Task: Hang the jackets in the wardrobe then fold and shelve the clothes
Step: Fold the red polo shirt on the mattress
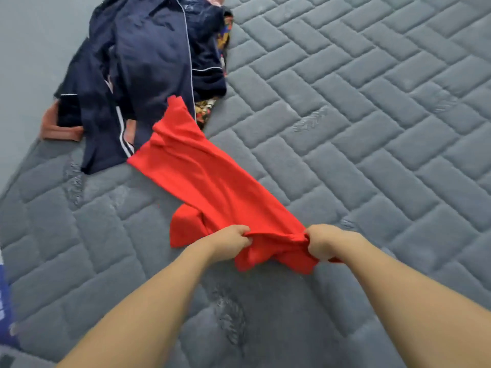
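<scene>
A grey quilted mattress (358, 115) is filling the view, a pale wall (32, 49) bordering it. The left hand (231, 240) and right hand (322, 244) are each pinching the near edge of a red garment (212, 181) lying across it, its far end touching a navy clothes pile (148, 62).

No text, label, brand, number or sign can be read anywhere; a small pale mark near the collar of the navy jacket (148, 62) is too blurred to make out.
</scene>
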Demonstrator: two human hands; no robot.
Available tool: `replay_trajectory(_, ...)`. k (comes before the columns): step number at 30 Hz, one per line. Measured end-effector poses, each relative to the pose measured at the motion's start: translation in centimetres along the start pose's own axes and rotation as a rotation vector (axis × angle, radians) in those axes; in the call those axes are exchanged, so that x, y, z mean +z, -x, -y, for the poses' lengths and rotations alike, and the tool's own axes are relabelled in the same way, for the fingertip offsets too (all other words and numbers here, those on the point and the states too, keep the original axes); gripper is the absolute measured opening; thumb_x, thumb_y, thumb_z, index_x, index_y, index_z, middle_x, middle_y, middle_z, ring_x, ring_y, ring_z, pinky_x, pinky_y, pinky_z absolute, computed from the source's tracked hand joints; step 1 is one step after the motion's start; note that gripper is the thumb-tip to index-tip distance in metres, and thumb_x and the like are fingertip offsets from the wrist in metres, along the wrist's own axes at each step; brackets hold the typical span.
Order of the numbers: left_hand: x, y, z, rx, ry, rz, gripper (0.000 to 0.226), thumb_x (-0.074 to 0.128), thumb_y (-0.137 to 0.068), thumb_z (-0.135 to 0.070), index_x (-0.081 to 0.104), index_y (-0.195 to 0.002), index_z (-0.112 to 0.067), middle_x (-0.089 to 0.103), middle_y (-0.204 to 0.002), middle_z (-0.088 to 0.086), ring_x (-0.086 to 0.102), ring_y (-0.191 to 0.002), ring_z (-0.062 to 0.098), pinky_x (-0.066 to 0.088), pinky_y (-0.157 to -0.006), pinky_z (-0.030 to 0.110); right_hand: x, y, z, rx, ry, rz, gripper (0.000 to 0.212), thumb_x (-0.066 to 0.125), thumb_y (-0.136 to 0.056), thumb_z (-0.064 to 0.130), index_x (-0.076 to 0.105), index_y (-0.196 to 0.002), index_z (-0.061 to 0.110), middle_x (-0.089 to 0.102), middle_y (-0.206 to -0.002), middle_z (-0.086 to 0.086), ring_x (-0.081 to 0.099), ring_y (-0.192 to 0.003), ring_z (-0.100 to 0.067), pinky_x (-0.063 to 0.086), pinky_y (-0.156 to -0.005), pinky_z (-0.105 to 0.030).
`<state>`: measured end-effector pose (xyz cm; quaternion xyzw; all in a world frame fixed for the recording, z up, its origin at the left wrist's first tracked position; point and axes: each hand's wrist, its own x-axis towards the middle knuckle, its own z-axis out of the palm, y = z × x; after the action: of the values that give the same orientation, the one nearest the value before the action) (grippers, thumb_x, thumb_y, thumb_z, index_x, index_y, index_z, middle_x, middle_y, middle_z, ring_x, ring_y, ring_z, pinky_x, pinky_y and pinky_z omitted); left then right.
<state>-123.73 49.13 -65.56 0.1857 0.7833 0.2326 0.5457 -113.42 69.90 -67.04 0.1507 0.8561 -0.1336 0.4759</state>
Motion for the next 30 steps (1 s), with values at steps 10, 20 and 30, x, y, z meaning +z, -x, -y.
replay_trajectory(10, 4.7, 6.4, -21.3, -0.226, 0.110, 0.592, 0.009, 0.043, -0.104, -0.017, 0.049, -0.104, -0.023, 0.030, -0.045, -0.005, 0.028, -0.033, 0.006, 0.054, -0.053, 0.026, -4.4, 15.9, -15.7, 0.279, 0.072, 0.002, 0.028, 0.055, -0.084, 0.010, 0.069, -0.108, 0.005, 0.066, -0.119, -0.016, 0.064, -0.103, -0.030, 0.049, -0.089, -0.037)
replay_trajectory(20, -1.9, -3.6, -11.3, -0.058, -0.394, -0.776, 0.045, 0.059, -0.084, -0.021, 0.045, -0.124, -0.007, 0.051, -0.126, 0.024, 0.048, -0.118, 0.045, 0.043, -0.098, 0.052, -0.1, 5.5, -11.4, 0.340, -0.839, -0.644, 0.068, 0.061, -0.085, 0.022, 0.033, -0.145, 0.011, 0.035, -0.147, -0.017, 0.037, -0.135, -0.038, 0.031, -0.113, -0.046)
replay_trajectory(30, 6.3, -9.8, -4.2, -0.201, -0.332, -0.586, 0.021, 0.047, -0.094, -0.028, 0.054, -0.107, -0.012, 0.058, -0.123, 0.018, 0.050, -0.119, 0.039, 0.038, -0.094, 0.047, 8.0, -2.3, -8.6, 1.060, -1.079, -0.392, 0.091, 0.080, -0.067, 0.053, 0.040, -0.138, 0.013, 0.034, -0.140, -0.015, 0.035, -0.131, -0.033, 0.033, -0.108, -0.044)
